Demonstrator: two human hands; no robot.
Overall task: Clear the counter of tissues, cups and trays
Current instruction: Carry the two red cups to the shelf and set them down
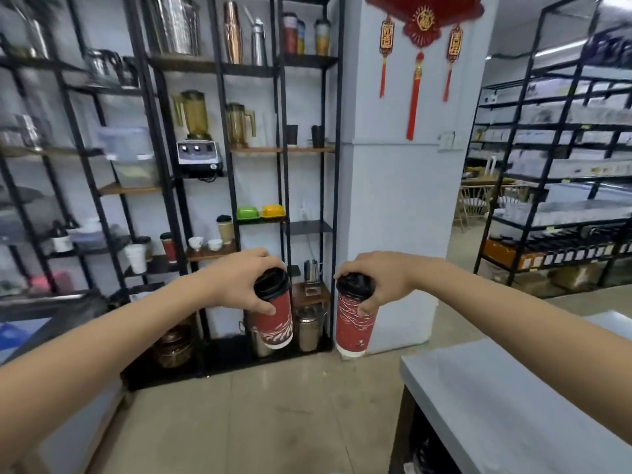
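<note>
**Two lidded cups carried off the counter, one in each hand**

Nearest, below and to the right of the right hand, runs the grey counter (pixel 513 405); the part in view carries no tissues, cups or trays, though much of it lies out of frame. Both arms reach forward over the bare floor, away from that surface, which suggests the cups are in transit, not being set down.

The left hand (pixel 239 278) grasps the left red cup (pixel 275 323) from above, fingers wrapped round its black lid and rim, so the cup hangs tilted beneath the palm. The right hand (pixel 379 278) grips the right red cup (pixel 354 323) the same way, thumb low on the sleeve, cup nearly upright. A top grip suits lifting straight off a surface, and keeps each lid pressed on.

Beyond the hands stands the black shelving (pixel 219 186), already holding similar cups just left of the left hand. It is a likely destination, though I cannot tell.
</note>
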